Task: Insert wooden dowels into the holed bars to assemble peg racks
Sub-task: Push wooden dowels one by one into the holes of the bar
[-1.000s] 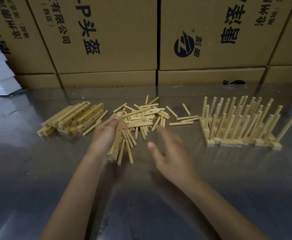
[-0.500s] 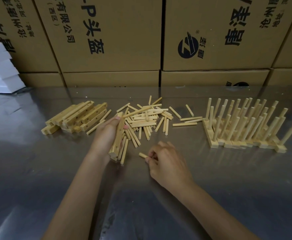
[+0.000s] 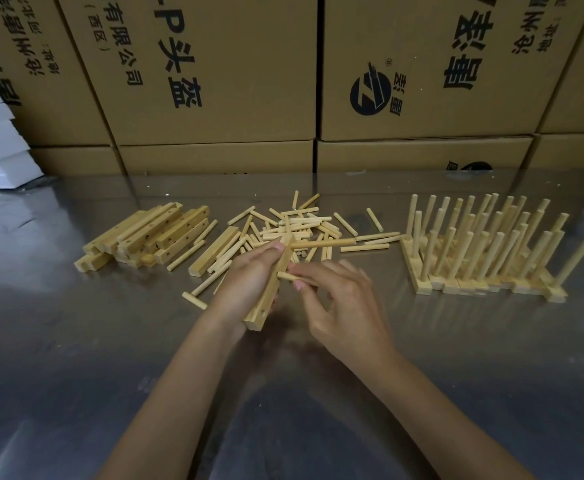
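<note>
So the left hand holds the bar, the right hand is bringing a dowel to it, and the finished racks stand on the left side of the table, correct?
Not quite. The left hand holds the bar and the right hand brings a dowel to it, but the head view shows the finished racks standing on the right side of the table.

Stacked printed cardboard boxes wall off a shiny metal table.

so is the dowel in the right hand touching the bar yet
Touching. The head view shows the dowel, pinched by the right hand, with its tip against the bar held by the left hand.
</note>
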`<state>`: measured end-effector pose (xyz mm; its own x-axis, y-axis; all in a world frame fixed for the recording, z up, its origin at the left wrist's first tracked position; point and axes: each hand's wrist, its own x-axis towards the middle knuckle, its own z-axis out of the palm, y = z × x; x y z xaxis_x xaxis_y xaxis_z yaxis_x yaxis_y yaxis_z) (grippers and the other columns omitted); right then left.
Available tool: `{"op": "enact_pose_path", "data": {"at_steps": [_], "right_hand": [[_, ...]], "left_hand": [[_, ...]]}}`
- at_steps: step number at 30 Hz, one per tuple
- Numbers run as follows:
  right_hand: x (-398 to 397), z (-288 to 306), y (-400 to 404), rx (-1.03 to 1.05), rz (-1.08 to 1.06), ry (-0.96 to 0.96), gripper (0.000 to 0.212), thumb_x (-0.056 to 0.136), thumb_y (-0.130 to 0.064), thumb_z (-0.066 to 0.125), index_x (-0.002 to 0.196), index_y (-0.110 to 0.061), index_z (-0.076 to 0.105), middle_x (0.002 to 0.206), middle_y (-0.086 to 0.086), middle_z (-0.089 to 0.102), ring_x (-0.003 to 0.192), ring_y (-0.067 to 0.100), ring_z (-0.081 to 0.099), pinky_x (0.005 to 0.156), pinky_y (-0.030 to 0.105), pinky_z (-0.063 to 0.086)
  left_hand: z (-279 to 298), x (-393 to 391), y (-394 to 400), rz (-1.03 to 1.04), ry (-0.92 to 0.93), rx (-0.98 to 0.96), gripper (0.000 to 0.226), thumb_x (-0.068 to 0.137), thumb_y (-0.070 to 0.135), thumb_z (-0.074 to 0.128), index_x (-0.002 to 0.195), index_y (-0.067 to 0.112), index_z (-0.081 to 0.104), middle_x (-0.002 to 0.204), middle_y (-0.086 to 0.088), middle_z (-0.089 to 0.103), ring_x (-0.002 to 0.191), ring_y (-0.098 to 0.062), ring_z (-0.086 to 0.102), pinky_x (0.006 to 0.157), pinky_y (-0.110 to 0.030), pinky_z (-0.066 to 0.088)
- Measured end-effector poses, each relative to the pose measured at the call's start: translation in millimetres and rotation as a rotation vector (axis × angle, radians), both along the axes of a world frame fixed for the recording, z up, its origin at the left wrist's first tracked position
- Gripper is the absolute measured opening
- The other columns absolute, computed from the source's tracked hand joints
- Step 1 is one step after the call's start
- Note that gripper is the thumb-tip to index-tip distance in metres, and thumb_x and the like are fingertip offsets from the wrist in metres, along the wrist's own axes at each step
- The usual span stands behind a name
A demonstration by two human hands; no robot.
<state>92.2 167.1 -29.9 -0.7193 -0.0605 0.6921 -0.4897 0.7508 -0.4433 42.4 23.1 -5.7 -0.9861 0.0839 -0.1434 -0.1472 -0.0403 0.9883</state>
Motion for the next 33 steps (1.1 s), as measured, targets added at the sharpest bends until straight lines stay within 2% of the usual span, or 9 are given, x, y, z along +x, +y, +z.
{"op": "enact_pose_path", "data": {"at_steps": [8,11,17,24,26,28,29,31,33], "right_hand": [[0.5,1.6,1.5,-0.009,0.099,-0.034,0.023,0.088,-0.005,0.066,0.109,-0.011,0.071,0.094,-0.003,0.067,0.086,0.005,0.042,0.076,0.016,0.035],[-0.1,2.5,1.6,0.018,0.113,-0.03,0.023,0.086,0.0,0.065,0.107,-0.009,0.07,0.092,-0.004,0.064,0.084,0.008,0.043,0.078,0.017,0.036],[0.3,4.3,7.1,-0.019,0.131,-0.027,0.022,0.085,0.004,0.064,0.1,-0.01,0.073,0.085,-0.008,0.066,0.076,0.0,0.04,0.074,0.005,0.034],[3.2,7.1,6.2,-0.061,0.117,-0.091,0.021,0.086,0.0,0.063,0.1,-0.011,0.074,0.09,-0.005,0.072,0.082,0.01,0.057,0.071,0.016,0.043],[4.5,8.6,6.6,-0.067,0.128,-0.113,0.019,0.087,-0.002,0.063,0.1,-0.011,0.074,0.09,-0.004,0.073,0.082,0.01,0.059,0.071,0.019,0.046],[5.6,10.4,7.1,-0.071,0.139,-0.137,0.019,0.088,-0.003,0.063,0.099,-0.011,0.075,0.089,-0.004,0.073,0.078,0.007,0.06,0.067,0.013,0.043],[5.9,10.8,7.6,-0.078,0.143,-0.153,0.018,0.088,-0.003,0.063,0.099,-0.012,0.075,0.087,-0.004,0.072,0.075,0.006,0.059,0.064,0.009,0.039],[6.4,10.5,8.4,-0.092,0.142,-0.185,0.018,0.089,-0.004,0.063,0.099,-0.012,0.075,0.085,-0.004,0.072,0.07,0.005,0.058,0.059,0.008,0.037],[6.5,9.6,9.1,-0.109,0.134,-0.206,0.018,0.089,-0.005,0.063,0.099,-0.013,0.075,0.085,-0.005,0.071,0.071,0.005,0.058,0.059,0.007,0.037]], "left_hand": [[1.5,4.8,3.3,-0.005,0.043,0.001,0.024,0.101,0.037,0.054,0.121,0.033,0.067,0.083,0.004,0.075,0.054,-0.011,0.052,0.047,-0.024,0.042],[1.1,5.7,4.1,0.002,0.064,-0.013,0.026,0.102,0.036,0.053,0.123,0.033,0.067,0.082,0.005,0.074,0.055,-0.011,0.052,0.046,-0.025,0.042],[0.4,8.1,8.2,-0.037,0.161,-0.106,0.028,0.104,0.035,0.048,0.125,0.034,0.066,0.083,0.007,0.07,0.054,-0.006,0.05,0.048,-0.022,0.041],[3.0,13.2,11.0,-0.047,0.206,-0.118,0.025,0.104,0.034,0.047,0.109,0.039,0.071,0.075,0.007,0.068,0.053,-0.009,0.052,0.044,-0.022,0.041],[4.1,15.5,12.4,-0.042,0.226,-0.159,0.035,0.104,0.036,0.047,0.087,0.046,0.075,0.099,0.0,0.072,0.082,-0.021,0.066,0.051,-0.023,0.043],[3.9,15.2,14.8,-0.035,0.245,-0.202,0.045,0.104,0.037,0.047,0.068,0.052,0.071,0.129,-0.01,0.065,0.121,-0.038,0.059,0.061,-0.031,0.05],[4.6,16.1,16.0,-0.031,0.252,-0.222,0.047,0.103,0.037,0.047,0.065,0.053,0.07,0.135,-0.012,0.061,0.13,-0.04,0.051,0.074,-0.039,0.056],[5.0,17.8,16.9,-0.02,0.266,-0.246,0.048,0.103,0.036,0.048,0.063,0.049,0.07,0.137,-0.015,0.059,0.135,-0.042,0.045,0.105,-0.056,0.043],[5.8,19.0,16.5,-0.017,0.275,-0.253,0.044,0.103,0.035,0.049,0.065,0.041,0.07,0.136,-0.015,0.06,0.135,-0.042,0.044,0.111,-0.06,0.033]]}}
